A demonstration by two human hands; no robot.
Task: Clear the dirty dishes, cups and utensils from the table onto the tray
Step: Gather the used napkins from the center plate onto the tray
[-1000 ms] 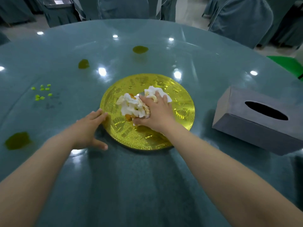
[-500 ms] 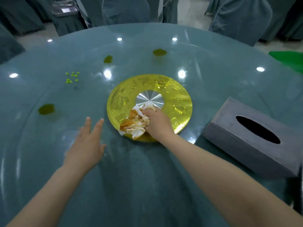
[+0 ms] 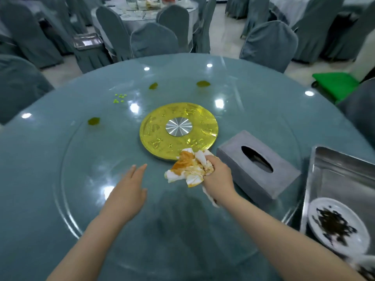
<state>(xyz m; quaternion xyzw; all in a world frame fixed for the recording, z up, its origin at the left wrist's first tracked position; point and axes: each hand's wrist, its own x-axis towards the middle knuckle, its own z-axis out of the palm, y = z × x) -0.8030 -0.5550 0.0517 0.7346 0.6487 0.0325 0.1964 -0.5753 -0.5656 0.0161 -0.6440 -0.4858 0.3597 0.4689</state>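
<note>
Glass table (image 3: 60, 179): my right hand (image 3: 218, 179) clutches stained napkins (image 3: 188, 168) beside the tissue box (image 3: 257, 165), near the tray (image 3: 324, 169); left hand (image 3: 126, 194) open, empty.

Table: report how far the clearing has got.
Done: a white plate with dark scraps already sits on the metal tray. In hand: the right hand grips a stained napkin wad; the left hand hovers open. Left: green bits and smears on the glass; the tissue box stands beside the tray.

One gold disc (image 3: 178, 130), one tissue box (image 3: 257, 165), one tray (image 3: 343, 171), two hands.
</note>
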